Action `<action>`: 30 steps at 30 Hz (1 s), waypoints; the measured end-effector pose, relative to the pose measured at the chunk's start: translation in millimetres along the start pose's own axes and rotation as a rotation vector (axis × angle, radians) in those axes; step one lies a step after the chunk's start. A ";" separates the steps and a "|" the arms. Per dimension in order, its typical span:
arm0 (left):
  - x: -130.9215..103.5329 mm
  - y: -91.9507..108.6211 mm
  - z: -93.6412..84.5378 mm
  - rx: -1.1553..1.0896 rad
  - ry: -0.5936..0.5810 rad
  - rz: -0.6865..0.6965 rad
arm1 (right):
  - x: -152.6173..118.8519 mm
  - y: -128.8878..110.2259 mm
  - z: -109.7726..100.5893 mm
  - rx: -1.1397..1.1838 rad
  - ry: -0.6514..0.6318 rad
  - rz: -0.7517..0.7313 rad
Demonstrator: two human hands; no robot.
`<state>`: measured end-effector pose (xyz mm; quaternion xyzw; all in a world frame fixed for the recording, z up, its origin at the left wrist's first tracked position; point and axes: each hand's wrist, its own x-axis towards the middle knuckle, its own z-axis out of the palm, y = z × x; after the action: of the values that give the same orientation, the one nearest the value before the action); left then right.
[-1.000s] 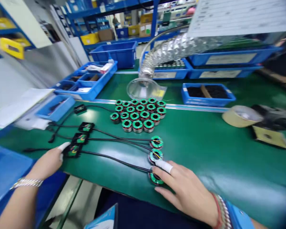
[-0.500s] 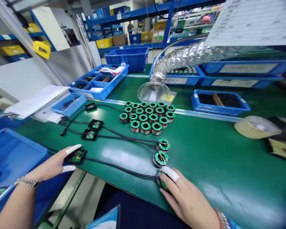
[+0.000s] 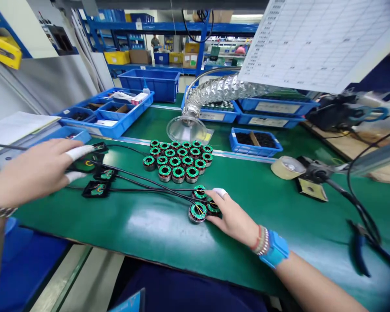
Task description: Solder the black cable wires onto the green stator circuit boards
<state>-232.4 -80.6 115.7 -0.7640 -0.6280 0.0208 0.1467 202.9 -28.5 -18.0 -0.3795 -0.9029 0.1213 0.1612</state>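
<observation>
Left hand (image 3: 35, 171) and black case (image 3: 89, 164); now farther back

The left hand (image 3: 35, 171), its forearm cut off by the left edge, partly hides a black housing (image 3: 89, 164); the right hand (image 3: 235, 221) covers part of a green-topped stator (image 3: 212, 208). The printed sheet (image 3: 312, 47) runs past the top edge, its print too small to read. The pliers (image 3: 357, 251) are blurred.
</observation>
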 end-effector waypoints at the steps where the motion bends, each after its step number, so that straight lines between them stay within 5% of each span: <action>1: 4.9 3.1 5.4 0.030 -0.060 0.029 | 2.1 -3.5 1.3 -0.040 -0.010 -0.001; 6: 3.2 14.8 50.0 -0.100 -0.346 0.015 | 9.3 -15.7 12.7 -0.188 -0.038 -0.045; 12: -21.0 -23.9 67.4 -0.269 -0.498 -0.100 | 24.7 -9.1 23.0 -0.295 -0.129 -0.026; 16: -22.6 -45.0 85.1 -0.103 -0.548 -0.180 | 28.8 -1.9 19.6 -0.295 -0.199 -0.029; 22: -10.9 -47.5 120.3 -0.074 -0.511 -0.284 | 30.6 -1.5 21.7 -0.255 -0.204 -0.008; 25: -12.3 -50.1 105.6 -0.114 -0.467 -0.317 | 28.4 -2.9 23.5 -0.256 -0.148 0.041; 30: -27.3 -61.4 39.4 -0.169 -0.222 -0.395 | 36.7 14.9 29.4 -0.146 -0.263 -0.004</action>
<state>-305.1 -88.8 89.2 -0.6288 -0.7771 0.0229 0.0138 177.0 5.4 -42.7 -0.3694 -0.9234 0.1039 0.0138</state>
